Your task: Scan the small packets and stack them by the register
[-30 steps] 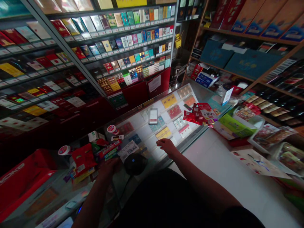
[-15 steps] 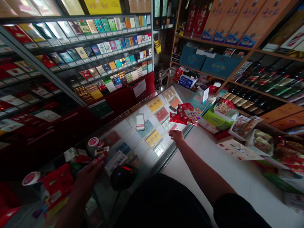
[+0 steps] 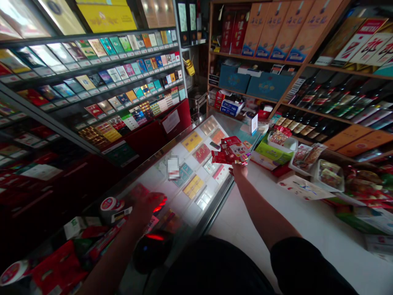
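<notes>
My right hand (image 3: pixel 239 170) is at the near edge of a red snack packet (image 3: pixel 231 149) on the glass counter. Its fingers are bent against the edge, their tips partly hidden. Small shiny wrapped pieces (image 3: pixel 245 157) lie by these fingers. My left hand (image 3: pixel 155 200) reaches over the counter just beyond a black barcode scanner (image 3: pixel 153 250). Red scanner light falls on its blurred fingers. Below that hand shows part of a pinkish printed piece (image 3: pixel 152 224); whether it is held I cannot see.
A pile at lower left holds a red bag (image 3: pixel 58 266), a round tub (image 3: pixel 109 204) and a white-green box (image 3: pixel 74 227). A small dark object (image 3: pixel 215 145) lies beside the snack packet. Trays of snacks (image 3: pixel 330 176) stand at right; cigarette shelves (image 3: pixel 123 55) rise at left.
My left hand has moved right from the pile to over the scanner's light. My right hand has moved forward to the snack packet's edge. The view has shifted slightly.
</notes>
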`<state>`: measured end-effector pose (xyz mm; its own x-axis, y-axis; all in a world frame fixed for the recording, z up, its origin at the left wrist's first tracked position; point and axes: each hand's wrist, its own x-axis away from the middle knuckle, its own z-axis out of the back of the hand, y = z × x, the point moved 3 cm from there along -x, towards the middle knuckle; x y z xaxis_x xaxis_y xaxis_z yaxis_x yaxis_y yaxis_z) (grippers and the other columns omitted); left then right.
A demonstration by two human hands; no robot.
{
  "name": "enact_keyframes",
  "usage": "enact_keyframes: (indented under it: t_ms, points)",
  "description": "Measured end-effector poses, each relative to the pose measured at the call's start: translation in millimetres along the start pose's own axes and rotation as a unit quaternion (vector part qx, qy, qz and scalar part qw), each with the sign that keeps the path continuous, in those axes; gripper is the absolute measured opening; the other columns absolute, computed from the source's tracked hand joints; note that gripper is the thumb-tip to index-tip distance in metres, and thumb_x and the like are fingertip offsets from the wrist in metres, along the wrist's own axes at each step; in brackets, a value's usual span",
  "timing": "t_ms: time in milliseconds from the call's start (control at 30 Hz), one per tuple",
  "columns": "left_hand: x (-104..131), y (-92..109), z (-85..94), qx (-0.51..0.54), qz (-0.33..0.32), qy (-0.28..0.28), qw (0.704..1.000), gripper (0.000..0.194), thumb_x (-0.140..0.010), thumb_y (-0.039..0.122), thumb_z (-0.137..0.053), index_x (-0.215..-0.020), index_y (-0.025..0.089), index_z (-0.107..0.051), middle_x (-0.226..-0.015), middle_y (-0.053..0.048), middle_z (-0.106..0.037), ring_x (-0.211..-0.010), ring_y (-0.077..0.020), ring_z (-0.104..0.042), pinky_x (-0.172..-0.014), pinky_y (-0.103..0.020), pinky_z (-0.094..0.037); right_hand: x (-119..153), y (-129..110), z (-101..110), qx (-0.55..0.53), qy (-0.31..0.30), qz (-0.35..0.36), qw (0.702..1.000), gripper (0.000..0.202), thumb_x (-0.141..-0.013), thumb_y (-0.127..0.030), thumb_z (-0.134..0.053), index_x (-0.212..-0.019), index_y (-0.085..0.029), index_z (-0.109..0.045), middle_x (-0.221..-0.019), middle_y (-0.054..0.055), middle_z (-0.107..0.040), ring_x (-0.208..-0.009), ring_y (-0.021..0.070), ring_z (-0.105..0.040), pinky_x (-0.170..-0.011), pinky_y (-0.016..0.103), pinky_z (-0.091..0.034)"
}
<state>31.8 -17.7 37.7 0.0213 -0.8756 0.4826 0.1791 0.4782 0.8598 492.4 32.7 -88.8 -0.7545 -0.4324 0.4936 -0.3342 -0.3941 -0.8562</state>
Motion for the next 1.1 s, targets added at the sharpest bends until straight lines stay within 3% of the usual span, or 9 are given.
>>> enact_keyframes:
  t_ms: [133,267,400,500,633,800,1100]
  points:
    - [-41,36,-68.1,-0.030,-0.014,-0.108,0.994,0.042,-0.070,0.048,-0.086,-0.098,0.018,-0.079,-0.105,-0.013,-0.081,-0.097,-0.0276,-0.073,-0.082,-0.035,-0.051,-7,-1,-4,-0.010,-0.017,-0.004,1.000,0.006,-0.090,-0.018,-0.071,-0.091,-0.017,-0.066,-0.073,0.001,-0.071,-0.054,0.0125,-0.072,-0.048,0.018,-0.057]
    - [-91,55,-139.1,-0.038,-0.014,-0.171,0.984,0.035,-0.072,0.039,-0.085,-0.099,0.017,-0.078,-0.105,-0.012,-0.080,-0.095,-0.0262,-0.071,-0.083,-0.036,-0.048,-15,2,-7,-0.019,-0.030,-0.014,0.999,0.007,-0.092,-0.021,-0.071,-0.094,-0.015,-0.069,-0.075,0.002,-0.073,-0.053,0.0125,-0.072,-0.048,0.019,-0.057]
    - [-140,61,-197.7,-0.055,-0.006,-0.167,0.984,0.034,-0.068,0.031,-0.087,-0.098,0.017,-0.077,-0.099,-0.011,-0.078,-0.090,-0.0256,-0.069,-0.079,-0.035,-0.046,-19,5,-7,-0.014,-0.020,-0.015,1.000,0.008,-0.091,-0.023,-0.073,-0.093,-0.015,-0.070,-0.074,0.003,-0.075,-0.055,0.0136,-0.074,-0.047,0.017,-0.056]
    - [-172,63,-231.6,-0.044,-0.001,-0.174,0.984,0.029,-0.066,0.026,-0.085,-0.092,0.018,-0.074,-0.090,-0.008,-0.076,-0.083,-0.0231,-0.067,-0.076,-0.033,-0.045,-20,7,-8,-0.004,-0.006,-0.001,1.000,0.011,-0.089,-0.026,-0.075,-0.089,-0.016,-0.069,-0.072,0.003,-0.076,-0.057,0.0157,-0.076,-0.046,0.017,-0.056]
    - [-204,65,-263.2,-0.038,0.002,-0.164,0.986,0.026,-0.066,0.023,-0.083,-0.089,0.020,-0.070,-0.081,-0.005,-0.072,-0.078,-0.0206,-0.065,-0.071,-0.031,-0.042,-25,10,-11,0.010,-0.007,0.011,1.000,0.015,-0.088,-0.031,-0.076,-0.089,-0.017,-0.070,-0.073,0.003,-0.077,-0.061,0.0179,-0.078,-0.045,0.018,-0.056]
    - [-227,64,-291.0,-0.039,0.013,-0.148,0.988,0.026,-0.068,0.023,-0.081,-0.092,0.021,-0.070,-0.078,-0.005,-0.071,-0.074,-0.0191,-0.063,-0.068,-0.029,-0.042,-30,12,-11,0.043,-0.013,0.006,0.999,0.017,-0.091,-0.035,-0.072,-0.092,-0.018,-0.071,-0.079,0.004,-0.079,-0.064,0.0170,-0.079,-0.047,0.018,-0.056]
    - [-250,55,-316.2,-0.025,0.029,-0.134,0.990,0.020,-0.064,0.019,-0.084,-0.078,0.017,-0.070,-0.076,-0.007,-0.073,-0.070,-0.0180,-0.062,-0.069,-0.031,-0.042,-29,8,-11,0.039,-0.030,0.005,0.999,0.011,-0.095,-0.027,-0.064,-0.089,-0.018,-0.068,-0.085,0.005,-0.079,-0.067,0.0178,-0.080,-0.047,0.019,-0.057]
